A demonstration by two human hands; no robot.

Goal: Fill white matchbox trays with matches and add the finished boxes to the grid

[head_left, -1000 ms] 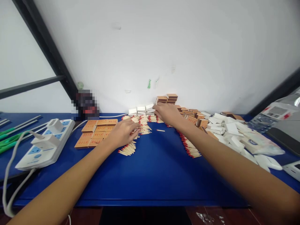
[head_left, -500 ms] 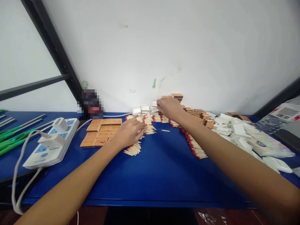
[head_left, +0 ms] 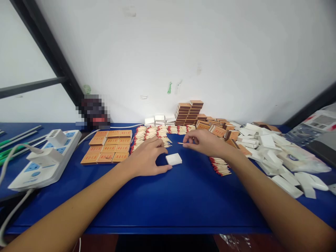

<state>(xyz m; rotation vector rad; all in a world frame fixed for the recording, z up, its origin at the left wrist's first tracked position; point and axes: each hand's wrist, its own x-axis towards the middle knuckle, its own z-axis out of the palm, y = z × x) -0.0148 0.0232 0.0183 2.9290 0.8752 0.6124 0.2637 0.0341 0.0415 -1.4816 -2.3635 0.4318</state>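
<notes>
On the blue table, a small white matchbox tray (head_left: 174,159) lies between my hands. My left hand (head_left: 149,157) rests just left of it, thumb and fingers spread around its left side. Whether the thumb touches it, I cannot tell. My right hand (head_left: 204,142) has its thumb and forefinger closed on the end of a single match (head_left: 180,143), red head pointing left. Loose matches (head_left: 154,132) lie in piles beyond the left hand. Another match pile (head_left: 220,166) sits below the right wrist, which partly hides it.
Orange matchboxes (head_left: 106,148) stand in rows at left, near a white power strip (head_left: 56,168). Behind are stacked matchboxes (head_left: 189,112) and white trays (head_left: 159,118). More matchboxes (head_left: 217,130) and a heap of white trays (head_left: 270,150) lie at right.
My right hand has come down from the back stacks toward me and now pinches the loose match. A white tray now lies on the table between the hands. My left hand has spread its fingers.
</notes>
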